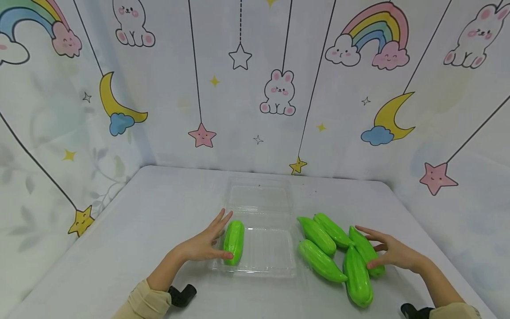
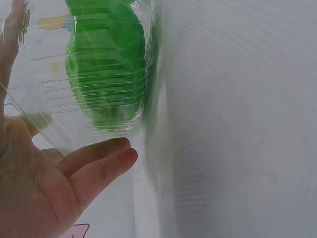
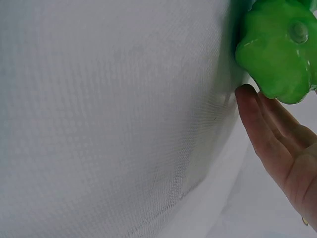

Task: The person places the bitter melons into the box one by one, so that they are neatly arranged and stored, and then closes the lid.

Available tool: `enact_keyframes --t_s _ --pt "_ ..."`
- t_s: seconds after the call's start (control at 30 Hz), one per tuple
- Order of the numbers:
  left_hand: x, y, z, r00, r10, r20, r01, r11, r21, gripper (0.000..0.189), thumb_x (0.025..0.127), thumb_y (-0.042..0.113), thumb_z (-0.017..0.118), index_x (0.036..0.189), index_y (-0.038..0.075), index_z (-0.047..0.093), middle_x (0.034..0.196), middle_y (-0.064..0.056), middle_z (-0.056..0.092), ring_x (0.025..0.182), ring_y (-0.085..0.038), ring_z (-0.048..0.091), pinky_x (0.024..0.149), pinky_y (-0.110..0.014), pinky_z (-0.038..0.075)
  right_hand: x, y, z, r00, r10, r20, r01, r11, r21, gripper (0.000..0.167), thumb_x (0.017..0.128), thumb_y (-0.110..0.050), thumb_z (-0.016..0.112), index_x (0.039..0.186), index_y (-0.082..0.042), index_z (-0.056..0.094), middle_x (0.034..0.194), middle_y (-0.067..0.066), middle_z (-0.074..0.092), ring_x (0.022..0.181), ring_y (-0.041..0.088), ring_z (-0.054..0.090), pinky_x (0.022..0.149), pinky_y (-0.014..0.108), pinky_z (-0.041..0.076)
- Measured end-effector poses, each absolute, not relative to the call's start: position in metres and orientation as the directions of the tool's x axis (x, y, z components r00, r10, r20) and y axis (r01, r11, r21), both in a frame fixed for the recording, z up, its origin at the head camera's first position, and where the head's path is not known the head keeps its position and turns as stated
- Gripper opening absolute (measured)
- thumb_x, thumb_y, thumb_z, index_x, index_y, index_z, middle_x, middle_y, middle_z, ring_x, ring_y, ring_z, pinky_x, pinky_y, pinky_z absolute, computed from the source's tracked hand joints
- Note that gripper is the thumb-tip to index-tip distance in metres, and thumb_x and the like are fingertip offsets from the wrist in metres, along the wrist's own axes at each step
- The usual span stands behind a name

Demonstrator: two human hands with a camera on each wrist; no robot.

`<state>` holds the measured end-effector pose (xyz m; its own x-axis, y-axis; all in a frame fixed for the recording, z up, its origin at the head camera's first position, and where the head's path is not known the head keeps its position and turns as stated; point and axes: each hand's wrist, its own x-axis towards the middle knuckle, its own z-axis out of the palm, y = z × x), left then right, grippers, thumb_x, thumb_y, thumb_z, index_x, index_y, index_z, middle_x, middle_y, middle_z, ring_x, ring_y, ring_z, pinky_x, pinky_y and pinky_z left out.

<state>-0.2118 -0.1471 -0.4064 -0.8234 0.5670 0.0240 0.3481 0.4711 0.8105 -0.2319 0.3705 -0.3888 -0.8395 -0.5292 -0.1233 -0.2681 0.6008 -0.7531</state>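
Observation:
A glossy bright-green toy vegetable point(image 1: 233, 243), long and ridged, lies along the left side of a clear plastic box point(image 1: 271, 252). The box's lid point(image 1: 259, 197) is folded back toward the wall. My left hand point(image 1: 204, 242) is at the box's left side, fingers spread and thumb over the vegetable's near end. In the left wrist view, that hand point(image 2: 64, 173) appears beside the clear wall, with the vegetable behind the plastic. At the right, my right hand point(image 1: 398, 251) has its fingers loosely spread around the rightmost green toy vegetable point(image 1: 364, 248), touching its side.
Several more green toy vegetables, including one at the front point(image 1: 357, 279) and one at the left point(image 1: 320, 261), lie bunched right of the box. A white cloth covers the table point(image 1: 119, 248). Behind it stands a patterned fabric wall point(image 1: 239, 102).

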Motion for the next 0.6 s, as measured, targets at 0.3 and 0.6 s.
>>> enact_keyframes --t_s 0.3,0.6 --pt "-0.2109 -0.1461 -0.4057 -0.82 0.572 0.016 0.343 0.468 0.814 0.107 0.077 0.033 0.074 0.148 0.019 -0.004 0.148 -0.019 -0.019 0.126 -0.053 0.023 0.095 -0.054 0.037 -0.2309 0.375 -0.391 -0.814 -0.559 -0.157 -0.252 0.584 -0.772 0.087 0.077 -0.009 0.072 0.145 -0.003 0.019 0.139 0.037 0.019 0.109 0.053 0.04 0.073 0.048 0.048" --pt "-0.2113 -0.1465 -0.4056 -0.825 0.565 0.011 0.338 0.478 0.811 0.107 0.076 0.033 0.074 0.148 0.021 -0.004 0.149 -0.017 -0.019 0.127 -0.052 0.023 0.095 -0.053 0.037 -0.2325 0.3735 -0.3896 -0.808 -0.566 -0.163 -0.256 0.587 -0.768 0.085 0.077 -0.009 0.073 0.143 0.001 0.02 0.137 0.037 0.023 0.106 0.042 0.047 0.074 0.049 0.047"
